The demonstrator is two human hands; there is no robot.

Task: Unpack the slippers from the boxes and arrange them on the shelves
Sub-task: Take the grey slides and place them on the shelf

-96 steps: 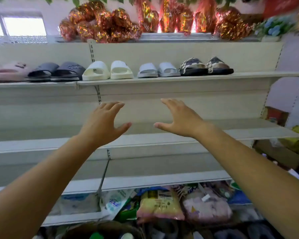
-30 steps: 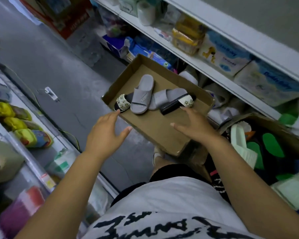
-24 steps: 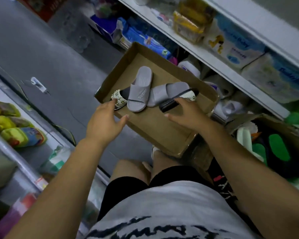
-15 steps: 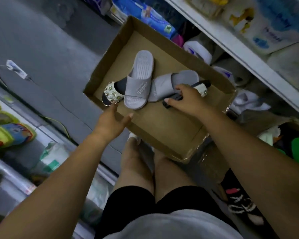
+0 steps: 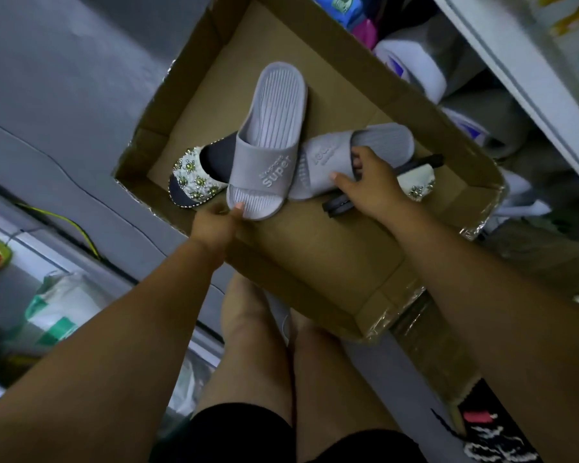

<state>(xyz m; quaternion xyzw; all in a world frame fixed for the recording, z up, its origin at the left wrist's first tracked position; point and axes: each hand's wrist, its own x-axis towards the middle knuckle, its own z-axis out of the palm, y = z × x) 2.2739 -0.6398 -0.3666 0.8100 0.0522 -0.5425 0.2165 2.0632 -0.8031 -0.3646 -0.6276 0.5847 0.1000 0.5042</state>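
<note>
Both hands' grip has closed: left hand (image 5: 214, 225) pinching upright slipper (image 5: 268, 142), right hand (image 5: 371, 185) tilted slipper (image 5: 348, 155).

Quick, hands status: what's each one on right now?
Left hand: pinching the toe of the grey "super" slipper.
Right hand: closing on the second grey slipper, fingers hooked under its strap.

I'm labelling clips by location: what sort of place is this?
Probably a small shop aisle: a white metal shelf packed with wrapped goods beside an open brown cardboard box holding loose grey slippers.
</note>
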